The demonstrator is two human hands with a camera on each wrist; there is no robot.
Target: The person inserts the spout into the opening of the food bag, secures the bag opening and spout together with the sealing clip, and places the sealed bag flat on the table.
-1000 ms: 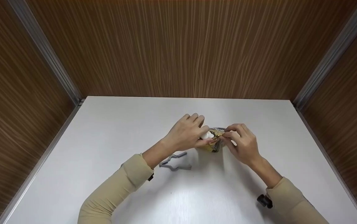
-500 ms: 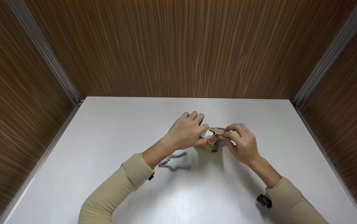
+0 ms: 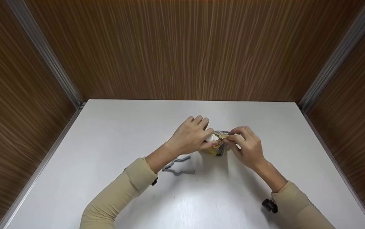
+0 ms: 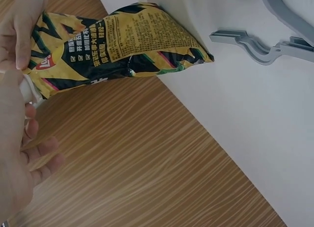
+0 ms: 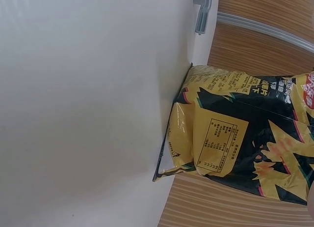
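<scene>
Fingers of left hand [image 3: 191, 138] curled at the top of the yellow and black chip bag [image 3: 218, 147], pinching there something small and white [image 3: 212, 138], maybe a clip, not clear enough to say. Fingers of right hand [image 3: 245, 146] also bent, pinching the same top edge from the 3 o'clock side. Bag standing on the white table [image 3: 112, 133], near its middle, between both hands. Compared with one second ago, almost no change: same grips, same place, only a very small shift of the white piece and the bag top. Meaning, as a judgement: work at the bag mouth continuing, closing not finished. Grey hanger-shaped clip [image 3: 178, 166] lying at about 7 o'clock from the bag, untouched, near the left wrist. Wood-pattern walls [image 3: 182, 47] around the table.
</scene>
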